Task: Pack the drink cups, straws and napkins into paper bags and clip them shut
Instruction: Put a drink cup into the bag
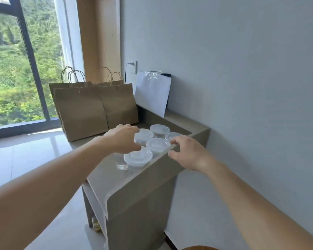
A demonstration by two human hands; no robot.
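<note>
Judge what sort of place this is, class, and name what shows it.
Probably a home or office room used for packing take-away drinks: a tall window onto green hillside, a small grey table holding lidded clear cups and brown paper bags.

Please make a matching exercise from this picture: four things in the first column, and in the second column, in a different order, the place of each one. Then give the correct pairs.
Things:
1. paper bags
2. lidded cups
3. white paper
4. right hand

Places:
A. leaning on the wall
B. at the raised side edge of the table
C. upright at the far end, near the window
D. grouped on the table top

Pairs: 1-C, 2-D, 3-A, 4-B.
</note>
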